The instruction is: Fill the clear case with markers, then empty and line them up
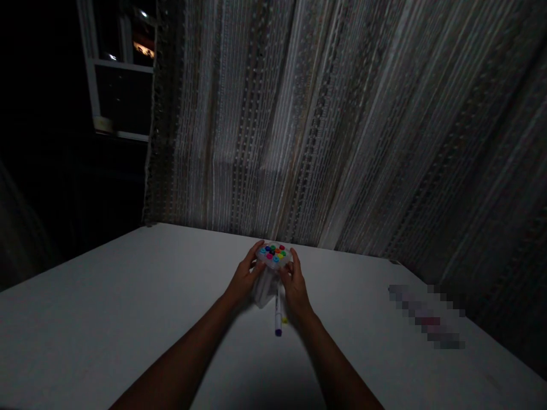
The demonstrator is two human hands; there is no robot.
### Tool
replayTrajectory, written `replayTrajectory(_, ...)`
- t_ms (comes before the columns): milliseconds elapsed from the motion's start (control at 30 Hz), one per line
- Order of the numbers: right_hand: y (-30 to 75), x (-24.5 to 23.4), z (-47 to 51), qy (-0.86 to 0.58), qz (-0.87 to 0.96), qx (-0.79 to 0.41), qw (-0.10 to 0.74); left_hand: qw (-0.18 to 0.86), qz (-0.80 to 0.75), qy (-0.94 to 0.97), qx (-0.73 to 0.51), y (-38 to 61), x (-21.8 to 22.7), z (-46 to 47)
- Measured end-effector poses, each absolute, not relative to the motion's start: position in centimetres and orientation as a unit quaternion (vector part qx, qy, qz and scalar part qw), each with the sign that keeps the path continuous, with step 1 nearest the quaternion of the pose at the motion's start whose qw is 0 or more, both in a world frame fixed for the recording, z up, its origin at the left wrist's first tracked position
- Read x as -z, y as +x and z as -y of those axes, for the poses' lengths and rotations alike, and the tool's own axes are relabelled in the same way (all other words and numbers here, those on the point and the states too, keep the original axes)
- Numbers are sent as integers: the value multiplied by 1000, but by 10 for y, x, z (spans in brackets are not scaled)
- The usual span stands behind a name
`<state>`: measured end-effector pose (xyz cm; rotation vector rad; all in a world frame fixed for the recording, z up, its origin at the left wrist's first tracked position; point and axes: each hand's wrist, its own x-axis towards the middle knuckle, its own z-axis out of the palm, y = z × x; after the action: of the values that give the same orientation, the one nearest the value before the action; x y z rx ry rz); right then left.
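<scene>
A clear plastic case (264, 288) stands on the white table in front of me, with several round ends in many colours, like marker caps, showing at its top. My left hand (244, 278) wraps the upper left side of the case, thumb towards me. From the right, my right hand (296, 287) grips the same top edge with its fingers curled round it. On the table just below the case lies a white marker (278, 319) with a dark purple end. Beside it is a small yellow piece (284, 320), too small to name.
The white table (141, 307) reaches back to a patterned curtain (299, 125). On the table's right side lies a pixelated, blurred-out item (425, 319). A dark window (122, 94) is at the upper left, with a pale object (103, 124) on its sill.
</scene>
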<state>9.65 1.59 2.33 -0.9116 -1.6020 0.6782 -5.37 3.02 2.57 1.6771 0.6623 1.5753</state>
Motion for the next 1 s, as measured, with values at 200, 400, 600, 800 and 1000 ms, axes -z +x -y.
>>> replayTrajectory(200,101,-15,-12,-396,700,-254,537,335,-289,623,-645,-53,-28,-31)
replayTrajectory(400,100,-9,-15,-418,708,-230,520,345,-283,632,-634,-50,-24,-31)
replayTrajectory(600,101,-9,-16,-424,709,-235,512,357,-305,612,-636,-49,-22,-33)
replayTrajectory(800,101,-7,-17,-422,716,-228,507,364,-331,573,-655,-49,-29,-31)
replayTrajectory(1000,101,-7,-16,-431,719,-234,492,379,-323,570,-654,-49,-31,-28)
